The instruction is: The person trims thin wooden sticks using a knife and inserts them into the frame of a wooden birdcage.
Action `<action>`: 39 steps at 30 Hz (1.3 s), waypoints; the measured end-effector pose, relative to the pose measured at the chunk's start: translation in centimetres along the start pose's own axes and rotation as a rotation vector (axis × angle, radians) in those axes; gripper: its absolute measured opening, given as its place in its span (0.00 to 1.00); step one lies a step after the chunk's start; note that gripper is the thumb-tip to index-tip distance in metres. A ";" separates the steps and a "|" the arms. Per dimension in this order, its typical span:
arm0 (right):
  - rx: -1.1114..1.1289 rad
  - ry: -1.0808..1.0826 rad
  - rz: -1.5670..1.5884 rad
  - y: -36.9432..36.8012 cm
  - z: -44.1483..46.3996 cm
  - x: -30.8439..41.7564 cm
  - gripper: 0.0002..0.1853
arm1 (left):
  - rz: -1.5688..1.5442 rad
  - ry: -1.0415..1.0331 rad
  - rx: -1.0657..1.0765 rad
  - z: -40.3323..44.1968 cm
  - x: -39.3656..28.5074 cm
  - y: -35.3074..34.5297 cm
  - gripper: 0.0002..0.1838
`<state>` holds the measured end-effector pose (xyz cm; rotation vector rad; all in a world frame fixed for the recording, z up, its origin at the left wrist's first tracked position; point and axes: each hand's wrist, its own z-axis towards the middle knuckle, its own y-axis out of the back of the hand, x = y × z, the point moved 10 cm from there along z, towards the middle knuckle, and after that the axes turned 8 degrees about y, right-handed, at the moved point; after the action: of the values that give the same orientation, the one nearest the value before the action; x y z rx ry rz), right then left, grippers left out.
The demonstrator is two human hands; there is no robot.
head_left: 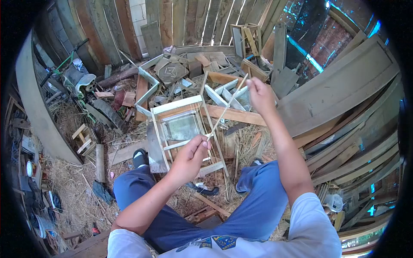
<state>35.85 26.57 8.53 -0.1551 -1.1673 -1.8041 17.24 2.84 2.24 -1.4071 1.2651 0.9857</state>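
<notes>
The left hand [189, 157] pinches a thin strip [226, 108] low, over the frame [176, 104]; it slants up to the right hand [261, 98], seemingly pinched there too. Bowed too hard between them, it could snap; a slack grip might drop it.

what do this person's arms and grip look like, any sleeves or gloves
The left grip and right grip are bare hands, with no gloves or wristwatches visible. Both forearms are uncovered below short, whitish sleeves without visible markings.

Plank wall [167, 21], hexagonal wooden piece [171, 71], dark tyre [108, 111], scattered straw [73, 189]
</notes>
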 end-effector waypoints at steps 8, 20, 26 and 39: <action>0.246 0.096 0.087 -3.3 -3.3 6.3 0.17 | -0.190 0.078 -0.032 2.1 0.6 4.2 0.10; 0.398 0.550 0.061 -8.3 -7.0 14.6 0.15 | -0.230 0.123 -0.035 2.2 0.6 4.1 0.11; 0.307 0.597 -0.001 -7.1 -6.7 15.3 0.17 | -0.143 0.107 -0.091 1.8 0.4 4.1 0.11; -0.129 0.019 -0.078 1.8 -0.8 1.4 0.18 | -0.182 0.131 0.118 -1.1 0.3 -0.3 0.11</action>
<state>36.77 24.89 10.05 -0.1691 -1.0564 -1.9469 17.53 1.65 2.20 -1.4847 1.2439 0.6949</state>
